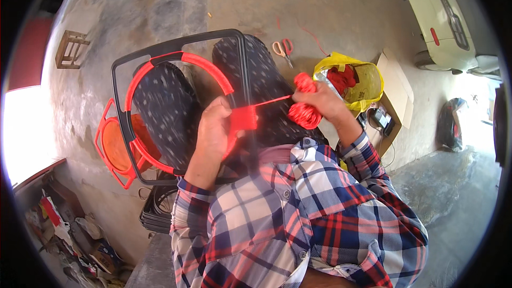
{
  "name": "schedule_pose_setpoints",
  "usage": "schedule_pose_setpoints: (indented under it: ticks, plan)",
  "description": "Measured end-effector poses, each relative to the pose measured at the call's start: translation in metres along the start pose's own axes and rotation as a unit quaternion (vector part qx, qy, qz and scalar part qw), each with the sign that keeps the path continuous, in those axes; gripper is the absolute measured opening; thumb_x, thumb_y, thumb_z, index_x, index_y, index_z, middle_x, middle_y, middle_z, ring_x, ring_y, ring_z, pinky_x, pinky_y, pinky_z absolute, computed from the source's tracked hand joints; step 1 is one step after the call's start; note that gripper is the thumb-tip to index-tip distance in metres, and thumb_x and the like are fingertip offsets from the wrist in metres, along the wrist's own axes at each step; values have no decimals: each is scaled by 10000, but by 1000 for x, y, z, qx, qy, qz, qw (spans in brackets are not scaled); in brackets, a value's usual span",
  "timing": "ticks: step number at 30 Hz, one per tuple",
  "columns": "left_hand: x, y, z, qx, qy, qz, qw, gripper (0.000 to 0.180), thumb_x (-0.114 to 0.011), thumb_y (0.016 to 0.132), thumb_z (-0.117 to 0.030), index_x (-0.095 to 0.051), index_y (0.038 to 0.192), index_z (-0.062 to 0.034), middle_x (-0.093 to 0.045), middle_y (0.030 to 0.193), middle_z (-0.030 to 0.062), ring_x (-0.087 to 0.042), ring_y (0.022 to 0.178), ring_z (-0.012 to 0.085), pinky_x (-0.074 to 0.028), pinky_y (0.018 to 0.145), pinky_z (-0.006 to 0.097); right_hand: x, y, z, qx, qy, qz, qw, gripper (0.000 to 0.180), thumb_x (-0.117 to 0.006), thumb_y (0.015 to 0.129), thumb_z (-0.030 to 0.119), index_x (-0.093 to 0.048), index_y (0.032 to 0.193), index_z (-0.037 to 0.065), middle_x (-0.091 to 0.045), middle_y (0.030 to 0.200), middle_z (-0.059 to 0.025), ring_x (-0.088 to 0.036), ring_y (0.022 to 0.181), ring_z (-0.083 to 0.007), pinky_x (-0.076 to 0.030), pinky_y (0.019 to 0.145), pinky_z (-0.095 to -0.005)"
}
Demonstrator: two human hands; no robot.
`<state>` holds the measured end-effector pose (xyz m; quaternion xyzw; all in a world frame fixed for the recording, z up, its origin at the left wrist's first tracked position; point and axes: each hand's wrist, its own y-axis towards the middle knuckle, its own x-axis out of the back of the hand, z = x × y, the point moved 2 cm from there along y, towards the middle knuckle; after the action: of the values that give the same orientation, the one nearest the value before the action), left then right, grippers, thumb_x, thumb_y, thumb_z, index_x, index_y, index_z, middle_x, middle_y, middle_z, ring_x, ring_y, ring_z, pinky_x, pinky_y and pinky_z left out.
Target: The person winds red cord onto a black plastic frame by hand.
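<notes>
A black squarish frame [246,69] with a round ring [211,72] inside it rests over my lap. Red cord covers most of the ring, with black showing in short gaps. My left hand [214,127] is closed on the ring's right side, beside a broad red wrapped patch [245,118] that joins ring and frame bar. From this patch a taut red strand [273,100] runs across to my right hand [323,101]. That hand is closed round a bundle of red cord [305,116], which bulges out above and below the fingers.
Scissors [284,51] lie on the floor beyond my knees. A yellow bag [373,81] holding red cord stands right, beside an open cardboard box [397,93]. An orange stool [118,141] and stacked black frames [154,220] are left. A car [442,21] stands far right.
</notes>
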<state>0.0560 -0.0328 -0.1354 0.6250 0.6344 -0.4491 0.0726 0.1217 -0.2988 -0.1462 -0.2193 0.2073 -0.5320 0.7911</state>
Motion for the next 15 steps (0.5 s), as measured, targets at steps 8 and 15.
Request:
schedule_pose_setpoints:
  ticks: [8, 15]
  plan:
    - [5, 1, -4, 2, 21, 19, 1000, 365, -442, 859, -225, -541, 1119, 12, -655, 977, 172, -665, 832, 295, -513, 574, 296, 14, 19, 77, 283, -90, -78, 952, 351, -595, 813, 92, -552, 1153, 14, -627, 1050, -58, -588, 947, -156, -487, 814, -303]
    - [-22, -4, -5, -303, 123, -121, 937, 482, -476, 942, -281, -449, 1296, 43, -545, 1235, 134, -542, 1081, 212, -412, 980, 344, -116, 20, 89, 600, -507, 16, 619, 234, -631, 784, 154, -655, 1014, 118, -637, 1025, -31, -616, 958, -240, -502, 795, -383]
